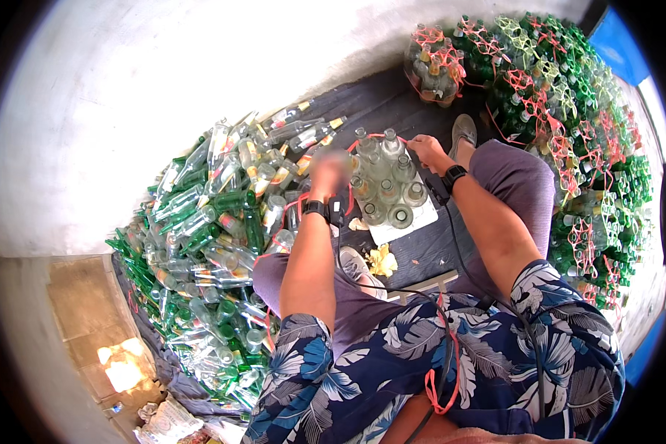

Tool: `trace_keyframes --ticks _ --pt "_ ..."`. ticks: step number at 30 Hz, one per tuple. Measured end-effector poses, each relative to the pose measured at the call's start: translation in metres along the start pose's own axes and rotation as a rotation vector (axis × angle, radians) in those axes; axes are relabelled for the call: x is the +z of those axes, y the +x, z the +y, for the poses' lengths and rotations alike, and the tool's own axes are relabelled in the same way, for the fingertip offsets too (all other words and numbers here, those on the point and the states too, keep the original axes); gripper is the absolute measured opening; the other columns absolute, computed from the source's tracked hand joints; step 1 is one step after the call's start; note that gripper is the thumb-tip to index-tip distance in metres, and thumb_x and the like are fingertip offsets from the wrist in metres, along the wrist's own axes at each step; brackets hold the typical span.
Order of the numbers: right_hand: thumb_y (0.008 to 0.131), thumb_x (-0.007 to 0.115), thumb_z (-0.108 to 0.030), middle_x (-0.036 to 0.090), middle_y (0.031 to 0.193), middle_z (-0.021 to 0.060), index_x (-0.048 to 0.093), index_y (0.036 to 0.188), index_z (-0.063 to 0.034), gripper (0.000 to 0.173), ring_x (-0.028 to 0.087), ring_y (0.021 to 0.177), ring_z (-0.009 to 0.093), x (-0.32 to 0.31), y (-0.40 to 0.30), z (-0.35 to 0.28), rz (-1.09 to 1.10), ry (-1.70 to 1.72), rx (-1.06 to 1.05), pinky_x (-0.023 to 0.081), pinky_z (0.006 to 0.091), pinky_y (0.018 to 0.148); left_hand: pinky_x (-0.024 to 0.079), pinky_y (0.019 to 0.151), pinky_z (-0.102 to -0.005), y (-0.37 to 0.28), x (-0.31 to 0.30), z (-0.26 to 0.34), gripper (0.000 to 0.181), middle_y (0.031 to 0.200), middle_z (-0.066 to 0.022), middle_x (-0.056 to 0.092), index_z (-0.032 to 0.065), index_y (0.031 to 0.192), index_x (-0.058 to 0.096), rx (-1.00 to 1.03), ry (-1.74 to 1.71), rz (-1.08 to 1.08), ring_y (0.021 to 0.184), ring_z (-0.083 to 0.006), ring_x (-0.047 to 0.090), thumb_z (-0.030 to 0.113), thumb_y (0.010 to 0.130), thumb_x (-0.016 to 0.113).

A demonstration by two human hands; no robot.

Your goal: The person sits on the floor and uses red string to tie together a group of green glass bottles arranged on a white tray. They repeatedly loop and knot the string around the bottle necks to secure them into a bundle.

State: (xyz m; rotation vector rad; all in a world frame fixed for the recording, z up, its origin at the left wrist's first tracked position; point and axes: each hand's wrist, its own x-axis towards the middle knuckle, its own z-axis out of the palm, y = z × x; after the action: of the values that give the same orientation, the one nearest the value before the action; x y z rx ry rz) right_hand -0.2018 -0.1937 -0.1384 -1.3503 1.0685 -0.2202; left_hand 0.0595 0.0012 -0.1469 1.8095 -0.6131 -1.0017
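Note:
Several clear glass bottles (386,187) stand upright in a close cluster on a white board (416,223) between my legs. Pink plastic twine (375,135) runs behind the far bottles. My right hand (428,151) pinches the twine at the cluster's far right corner. At the cluster's left side is my left hand (331,170); its fingers are blurred, so its grip cannot be made out. More pink twine hangs below that hand and trails left over loose bottles towards my knee.
A large heap of loose green and clear glass bottles (222,222) lies at the left. Twine-tied bottle bundles stand at the right (583,122), another by the wall (435,66). Crumpled yellow material (382,260) lies near my left shoe (361,269). Black cables run from my wrists.

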Motion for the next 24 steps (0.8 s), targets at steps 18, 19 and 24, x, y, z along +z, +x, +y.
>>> trace_keyframes --ticks 18,19,24 --pt "0.088 0.062 -0.021 0.058 0.065 0.0054 0.068 0.090 -0.0028 0.019 0.053 0.050 0.016 -0.007 0.010 0.067 0.029 -0.005 0.065 0.042 0.0331 0.045 0.049 0.067 -0.0414 -0.008 0.018 -0.010 0.020 0.076 -0.0177 0.067 -0.0006 0.087 0.069 0.433 0.736 0.063 0.073 -0.0333 0.065 0.015 0.082 0.058" --pt "0.088 0.062 -0.021 0.058 0.065 0.0059 0.068 0.089 -0.0022 0.019 0.055 0.051 0.017 -0.009 0.013 0.074 0.026 -0.011 0.078 0.043 0.0340 0.046 0.049 0.068 -0.0420 -0.006 0.020 -0.014 0.018 0.080 -0.0185 0.067 -0.0003 0.087 0.069 0.419 0.709 0.052 0.076 -0.0351 0.065 0.015 0.081 0.060" --pt "0.084 0.061 -0.017 0.066 0.076 0.0154 0.071 0.086 0.0002 0.020 0.066 0.066 0.029 -0.008 0.022 0.103 0.042 -0.262 -0.074 0.052 0.0437 0.060 0.051 0.073 -0.0409 0.026 0.000 -0.087 0.015 0.092 -0.0169 0.067 0.0005 0.086 0.068 0.672 0.874 0.033 0.085 -0.0345 0.066 0.013 0.079 0.068"
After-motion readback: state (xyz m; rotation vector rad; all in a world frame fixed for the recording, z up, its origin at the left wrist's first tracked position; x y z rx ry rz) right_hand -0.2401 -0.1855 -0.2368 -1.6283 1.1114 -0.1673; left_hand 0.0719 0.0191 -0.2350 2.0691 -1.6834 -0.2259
